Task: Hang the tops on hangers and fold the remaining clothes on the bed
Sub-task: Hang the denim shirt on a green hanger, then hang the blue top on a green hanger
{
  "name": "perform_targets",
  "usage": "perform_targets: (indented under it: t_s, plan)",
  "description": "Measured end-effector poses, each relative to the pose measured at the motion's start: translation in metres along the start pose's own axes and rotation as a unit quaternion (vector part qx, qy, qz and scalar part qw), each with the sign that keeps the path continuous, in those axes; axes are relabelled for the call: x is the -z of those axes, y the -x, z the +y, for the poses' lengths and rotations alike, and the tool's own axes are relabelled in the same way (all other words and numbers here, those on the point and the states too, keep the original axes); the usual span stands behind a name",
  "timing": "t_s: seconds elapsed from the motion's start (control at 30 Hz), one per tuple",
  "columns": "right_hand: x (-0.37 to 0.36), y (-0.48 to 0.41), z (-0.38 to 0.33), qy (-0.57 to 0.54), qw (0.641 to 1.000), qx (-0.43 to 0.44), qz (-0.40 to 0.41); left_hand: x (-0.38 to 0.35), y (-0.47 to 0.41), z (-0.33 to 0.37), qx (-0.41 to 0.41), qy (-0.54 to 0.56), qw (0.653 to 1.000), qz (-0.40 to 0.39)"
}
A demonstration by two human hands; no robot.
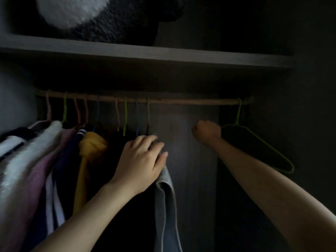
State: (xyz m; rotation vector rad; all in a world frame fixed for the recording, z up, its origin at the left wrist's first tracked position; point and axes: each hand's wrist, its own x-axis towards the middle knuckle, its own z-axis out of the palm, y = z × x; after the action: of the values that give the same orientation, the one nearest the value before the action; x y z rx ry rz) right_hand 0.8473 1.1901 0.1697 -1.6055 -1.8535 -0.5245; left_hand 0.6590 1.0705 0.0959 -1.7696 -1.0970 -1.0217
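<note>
Fingers (147,142) of my left hand (141,160) lie spread on the grey cotton top (166,193) hung below the brown wooden rail (181,101), while my right hand (207,131) curls at the thin green wire hanger (263,144) under the rail's right end. I judge I'm fetching it, so next I unhook it upward. Above the rail sits a grey shelf (163,53), very dim.
</note>
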Motion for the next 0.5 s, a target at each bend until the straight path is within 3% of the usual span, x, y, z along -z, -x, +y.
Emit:
perform_targets:
  t_s: [0.23, 0.37, 0.5]
  plan:
    - [0.024, 0.040, 0.099, 0.266, 0.963, -0.044, 0.010, -0.017, -0.022, 0.055, -0.085, 0.010, 0.996, -0.027]
    - [0.034, 0.056, 0.122, 0.289, 0.949, -0.120, -0.037, -0.028, -0.018, 0.073, -0.121, 0.009, 0.992, -0.028]
    - [0.038, 0.071, 0.135, 0.291, 0.947, -0.112, -0.075, -0.034, -0.007, 0.081, -0.137, 0.026, 0.990, -0.028]
